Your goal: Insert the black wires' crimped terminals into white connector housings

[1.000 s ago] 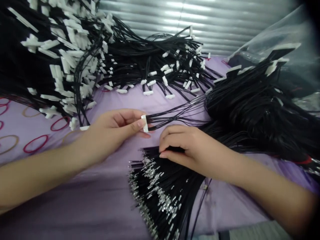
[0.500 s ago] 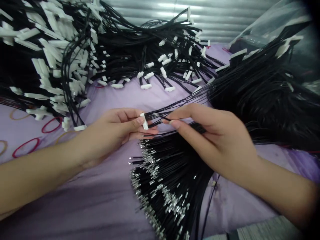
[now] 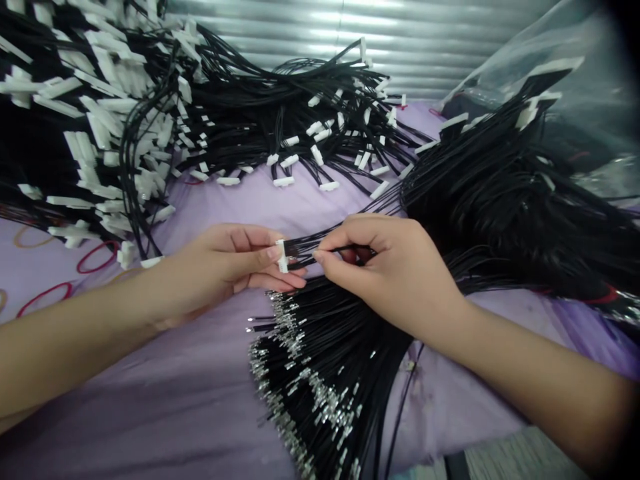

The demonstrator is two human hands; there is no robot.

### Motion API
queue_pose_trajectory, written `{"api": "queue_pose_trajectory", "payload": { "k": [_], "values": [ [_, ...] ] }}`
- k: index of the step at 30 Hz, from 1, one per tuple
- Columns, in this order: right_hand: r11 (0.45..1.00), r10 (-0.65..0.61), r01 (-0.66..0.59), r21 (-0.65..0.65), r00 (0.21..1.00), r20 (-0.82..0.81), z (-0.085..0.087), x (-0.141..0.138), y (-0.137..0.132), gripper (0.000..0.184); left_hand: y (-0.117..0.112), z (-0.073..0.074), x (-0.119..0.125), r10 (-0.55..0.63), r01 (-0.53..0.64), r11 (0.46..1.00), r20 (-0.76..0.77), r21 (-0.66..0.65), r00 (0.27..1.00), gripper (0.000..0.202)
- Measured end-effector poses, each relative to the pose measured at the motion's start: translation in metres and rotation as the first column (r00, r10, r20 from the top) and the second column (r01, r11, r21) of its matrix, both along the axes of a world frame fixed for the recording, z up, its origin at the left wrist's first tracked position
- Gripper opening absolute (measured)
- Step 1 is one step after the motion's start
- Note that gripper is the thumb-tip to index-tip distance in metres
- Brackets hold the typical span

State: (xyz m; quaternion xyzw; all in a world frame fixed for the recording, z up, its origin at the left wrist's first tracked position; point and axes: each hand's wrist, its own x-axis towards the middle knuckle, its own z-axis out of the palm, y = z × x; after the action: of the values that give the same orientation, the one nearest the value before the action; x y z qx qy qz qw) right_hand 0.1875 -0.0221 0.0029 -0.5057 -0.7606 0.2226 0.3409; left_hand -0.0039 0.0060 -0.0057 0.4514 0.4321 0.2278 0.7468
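Between thumb and fingers, my left hand (image 3: 237,259) grips a small white connector housing (image 3: 283,257), with several black wires running from it to the right. My right hand (image 3: 385,263) pinches a single black wire (image 3: 353,249) just right of the housing. This wire's end lies close to the housing's wire side; whether it has entered a slot I cannot tell. Below both hands, a fanned bundle of black wires (image 3: 345,333) with silver crimped terminals (image 3: 320,393) lies on the purple cloth (image 3: 200,393).
At the upper left is a heap of wires with white connectors (image 3: 110,133). More connectored wires (image 3: 270,100) lie at the back, before a ribbed metallic surface (image 3: 300,33). Another black wire bundle (image 3: 490,193) rests right, beside clear plastic (image 3: 600,100). Rubber bands (image 3: 97,257) lie left.
My right hand has brought the pinched wire left, closer to the housing. The housing in my left hand is turned slightly more upright. The whole view has shifted a little.
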Motion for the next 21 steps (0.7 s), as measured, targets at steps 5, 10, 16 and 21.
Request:
{"api": "queue_pose_trajectory", "payload": {
  "k": [5,10,16,21],
  "values": [
    [1.0,-0.003,0.003,-0.005,1.0,0.006,-0.0006,-0.0007,0.0011,0.007,0.0006,-0.0011,0.0,0.007,-0.007,1.0,0.002,0.007,1.0,0.009],
    [0.998,0.024,-0.025,0.056,1.0,0.016,-0.0037,0.0006,0.001,0.009,0.0007,-0.0013,0.0012,0.015,-0.015,1.0,-0.013,0.008,1.0,0.009],
    [0.996,0.05,-0.051,0.073,0.999,0.013,-0.0048,0.0008,-0.0005,0.01,0.0019,-0.0004,0.0015,0.003,-0.003,1.0,-0.007,-0.001,1.0,0.008],
    [0.993,0.069,-0.071,0.094,0.997,0.023,-0.007,-0.0004,0.0009,0.009,0.0015,0.0004,0.0014,0.013,-0.013,1.0,-0.035,-0.004,0.999,0.008]
  ]
}}
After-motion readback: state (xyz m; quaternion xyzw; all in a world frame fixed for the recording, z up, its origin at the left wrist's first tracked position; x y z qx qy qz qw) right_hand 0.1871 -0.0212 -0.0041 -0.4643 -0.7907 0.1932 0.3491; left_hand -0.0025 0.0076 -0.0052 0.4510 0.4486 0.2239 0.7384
